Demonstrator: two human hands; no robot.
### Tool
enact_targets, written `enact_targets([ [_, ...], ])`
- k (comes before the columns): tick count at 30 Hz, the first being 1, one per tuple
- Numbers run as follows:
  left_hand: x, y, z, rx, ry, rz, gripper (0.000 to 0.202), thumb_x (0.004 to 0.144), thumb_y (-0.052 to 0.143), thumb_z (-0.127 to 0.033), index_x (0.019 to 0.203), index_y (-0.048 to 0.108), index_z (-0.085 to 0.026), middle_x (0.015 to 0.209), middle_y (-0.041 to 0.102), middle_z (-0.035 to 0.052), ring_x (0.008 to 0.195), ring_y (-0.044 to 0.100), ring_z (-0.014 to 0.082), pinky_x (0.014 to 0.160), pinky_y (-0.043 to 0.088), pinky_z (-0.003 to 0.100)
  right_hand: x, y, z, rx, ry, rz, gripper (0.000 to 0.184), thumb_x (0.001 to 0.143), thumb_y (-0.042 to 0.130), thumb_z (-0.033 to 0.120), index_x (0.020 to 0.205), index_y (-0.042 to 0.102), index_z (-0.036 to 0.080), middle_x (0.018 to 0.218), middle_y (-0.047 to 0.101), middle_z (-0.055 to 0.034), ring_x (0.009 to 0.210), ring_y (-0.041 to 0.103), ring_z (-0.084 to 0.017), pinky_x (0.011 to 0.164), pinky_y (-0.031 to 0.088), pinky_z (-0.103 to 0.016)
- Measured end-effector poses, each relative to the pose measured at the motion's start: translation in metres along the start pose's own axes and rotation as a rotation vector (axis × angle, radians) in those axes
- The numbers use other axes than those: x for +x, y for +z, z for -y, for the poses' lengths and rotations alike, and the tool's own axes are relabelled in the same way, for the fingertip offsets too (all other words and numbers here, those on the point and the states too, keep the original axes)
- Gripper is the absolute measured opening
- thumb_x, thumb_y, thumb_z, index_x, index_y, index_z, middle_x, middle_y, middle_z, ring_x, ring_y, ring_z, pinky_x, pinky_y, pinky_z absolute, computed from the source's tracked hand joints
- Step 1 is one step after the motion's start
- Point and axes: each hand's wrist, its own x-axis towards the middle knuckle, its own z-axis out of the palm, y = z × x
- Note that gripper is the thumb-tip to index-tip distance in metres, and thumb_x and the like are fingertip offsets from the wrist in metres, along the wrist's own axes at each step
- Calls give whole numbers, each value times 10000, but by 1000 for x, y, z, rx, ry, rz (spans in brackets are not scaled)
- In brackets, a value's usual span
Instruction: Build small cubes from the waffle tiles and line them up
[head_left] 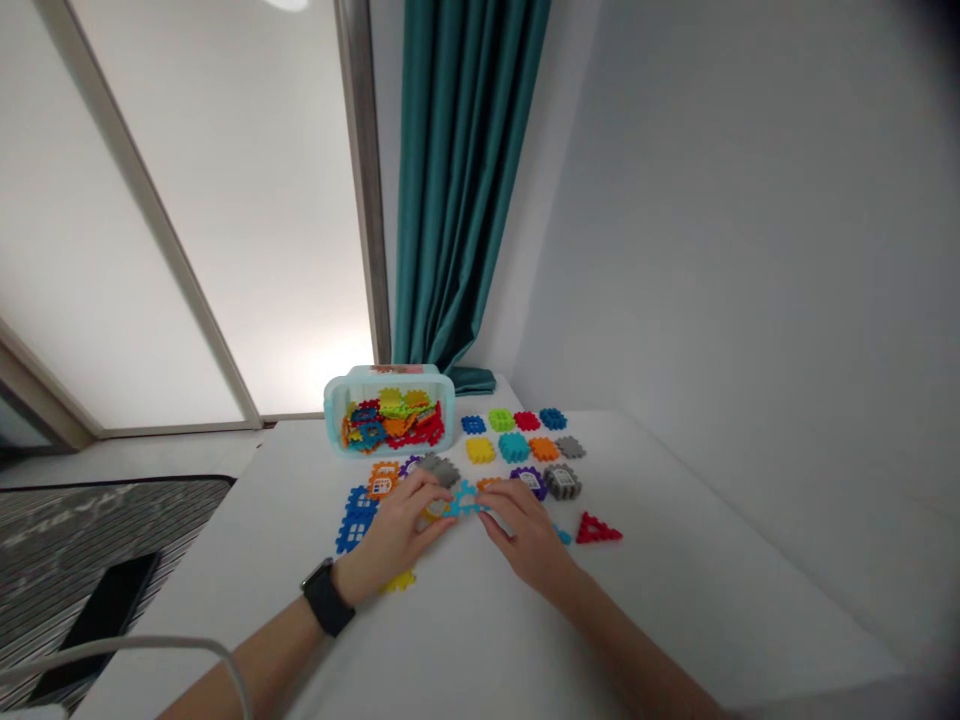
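Low over the white table, a light blue notched building tile [466,497] is between my two hands. My left hand [397,528] pinches its left side. My right hand [531,538] has thumb and fingertips closed on its right side. A yellow tile [437,510] shows by my left fingertips, partly hidden. Beside my left hand lie blue window tiles [355,520] and an orange window tile [383,480]. Grey tiles [440,468] sit just beyond its fingers. Another yellow tile [400,581] peeks out under my left wrist. Right of my right hand lies a red triangle [598,529].
A clear bluish tub [337,410] full of mixed tiles stands at the back. Sorted tile stacks, including turquoise [514,447], purple [529,483] and dark grey [562,482], stand in rows at the right. A white cable [161,641] crosses the lower left; a wall [720,300] borders the right.
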Motion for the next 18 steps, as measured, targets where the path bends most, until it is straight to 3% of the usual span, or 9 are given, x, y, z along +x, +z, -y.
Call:
enact_targets([
  [12, 32, 85, -31, -32, -23, 113, 110, 912, 668, -281, 992, 631, -216, 1025, 638, 70, 986, 609, 235, 859, 506, 357, -63, -59, -37, -121, 206, -45, 151, 964, 577, 215, 1077, 674, 243, 984, 715, -78, 927, 664, -237, 846, 551, -412],
  [18, 43, 111, -34, 39, -61, 184, 122, 854, 707, -227, 959, 644, -216, 1025, 654, 59, 1012, 609, 246, 902, 482, 385, -78, -72, -50, -151, 245, 39, 99, 962, 585, 193, 990, 674, 224, 939, 726, -66, 910, 640, -240, 841, 508, -417],
])
